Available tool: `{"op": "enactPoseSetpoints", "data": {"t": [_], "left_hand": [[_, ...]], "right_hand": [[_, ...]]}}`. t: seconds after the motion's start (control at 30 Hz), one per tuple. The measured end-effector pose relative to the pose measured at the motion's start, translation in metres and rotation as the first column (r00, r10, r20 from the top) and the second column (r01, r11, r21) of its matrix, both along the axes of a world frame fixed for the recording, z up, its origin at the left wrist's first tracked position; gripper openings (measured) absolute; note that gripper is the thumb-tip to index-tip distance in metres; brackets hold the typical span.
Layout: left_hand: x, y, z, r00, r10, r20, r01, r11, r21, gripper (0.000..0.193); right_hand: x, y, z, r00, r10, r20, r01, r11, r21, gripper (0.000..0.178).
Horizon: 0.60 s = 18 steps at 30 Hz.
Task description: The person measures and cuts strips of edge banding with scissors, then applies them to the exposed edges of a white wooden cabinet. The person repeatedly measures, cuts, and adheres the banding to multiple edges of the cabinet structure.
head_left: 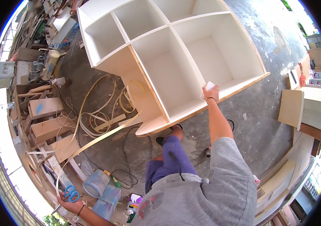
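At the lower left, my left hand (70, 204) is closed around blue-handled scissors (72, 194). A pale edging strip (92, 142) rises from beside that hand and stretches toward the cabinet; whether the fingers also pinch it I cannot tell. My right hand (211, 92) reaches forward and grips a small white piece (209, 85), its kind unclear, at the front edge of a divider. That divider belongs to a large white shelving cabinet (168, 71) with several compartments and raw wooden edges. The cabinet's curved lower corner lies close to my leg.
Loose coils of edging (92, 118) lie on the concrete floor at the left, near wooden boxes (47, 107) and offcuts. A translucent bucket (96, 183) and cables stand by my left side. Wooden cabinet parts (291, 108) are at the right. Another person's hand shows at the top left.
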<state>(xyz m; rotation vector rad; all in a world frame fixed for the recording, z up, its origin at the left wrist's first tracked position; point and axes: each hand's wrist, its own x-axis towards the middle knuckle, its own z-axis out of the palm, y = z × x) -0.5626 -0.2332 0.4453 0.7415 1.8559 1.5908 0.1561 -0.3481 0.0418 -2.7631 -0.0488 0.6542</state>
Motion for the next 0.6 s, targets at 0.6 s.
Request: {"op": "enactPoseSetpoints", "data": {"t": [0.6], "left_hand": [[-0.179, -0.086, 0.149, 0.816, 0.521, -0.251, -0.416, 0.83, 0.37, 0.041]], "right_hand": [[0.015, -0.03, 0.085, 0.968, 0.25, 0.035, -0.252, 0.959, 0.133, 0.082]]}}
